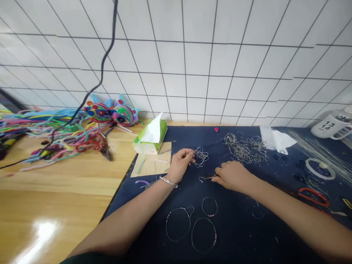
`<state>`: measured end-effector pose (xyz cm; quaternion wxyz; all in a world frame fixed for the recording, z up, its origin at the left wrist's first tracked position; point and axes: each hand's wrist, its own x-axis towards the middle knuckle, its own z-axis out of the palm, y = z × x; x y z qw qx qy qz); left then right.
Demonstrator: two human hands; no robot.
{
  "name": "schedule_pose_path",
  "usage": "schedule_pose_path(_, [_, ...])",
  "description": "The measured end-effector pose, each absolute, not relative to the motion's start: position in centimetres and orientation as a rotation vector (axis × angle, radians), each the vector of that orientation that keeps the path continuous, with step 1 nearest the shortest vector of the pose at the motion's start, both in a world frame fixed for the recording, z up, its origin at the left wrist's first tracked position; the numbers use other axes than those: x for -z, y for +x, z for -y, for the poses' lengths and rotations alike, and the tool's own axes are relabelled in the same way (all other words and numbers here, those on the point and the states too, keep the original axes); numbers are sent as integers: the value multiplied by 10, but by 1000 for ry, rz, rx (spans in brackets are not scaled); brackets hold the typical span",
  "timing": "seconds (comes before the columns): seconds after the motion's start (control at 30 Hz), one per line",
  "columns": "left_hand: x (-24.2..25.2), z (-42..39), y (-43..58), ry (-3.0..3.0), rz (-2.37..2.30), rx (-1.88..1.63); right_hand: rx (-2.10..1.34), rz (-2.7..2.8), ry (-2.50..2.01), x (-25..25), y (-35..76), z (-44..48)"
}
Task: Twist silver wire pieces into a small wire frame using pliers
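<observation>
My left hand (182, 163), with a silver bangle (168, 182) at the wrist, pinches a small tangle of thin wire loops (202, 157). To its right, my right hand (231, 176) is closed around a slim pointed metal tool (208, 177) whose handle is hidden in the fist. A short bent wire (201, 179) shows at the tool's tip. On the dark blue cloth (231, 232) below the hands lie several thin wire rings with small pink beads, among them a large ring (202, 218). Beyond my right hand sits a heap of tangled wire (246, 149).
A tissue pack (150, 137) stands on a tan sheet (148, 171) at left. Farther left are colourful strips (55, 134) and red-handled pliers (104, 147). On the right lie straight wires (331, 161), a white ring (319, 169), a red-handled tool (313, 196) and a mug (332, 125).
</observation>
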<state>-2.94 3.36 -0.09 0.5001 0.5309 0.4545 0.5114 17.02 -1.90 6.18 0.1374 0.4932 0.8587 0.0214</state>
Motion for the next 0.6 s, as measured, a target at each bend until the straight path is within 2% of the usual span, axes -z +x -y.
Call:
schedule_pose_path(0.27, [3, -35, -30, 1350, -1115, -1191, -231, -2521, 1383, -59, 161, 22])
schedule_pose_path(0.47, [2, -35, -30, 1355, -1125, -1198, -163, -2568, 1379, -50, 178, 23])
schedule_pose_path(0.6, [4, -35, -28, 1346, -1129, -1197, -342, -2617, 1427, -51, 189, 24])
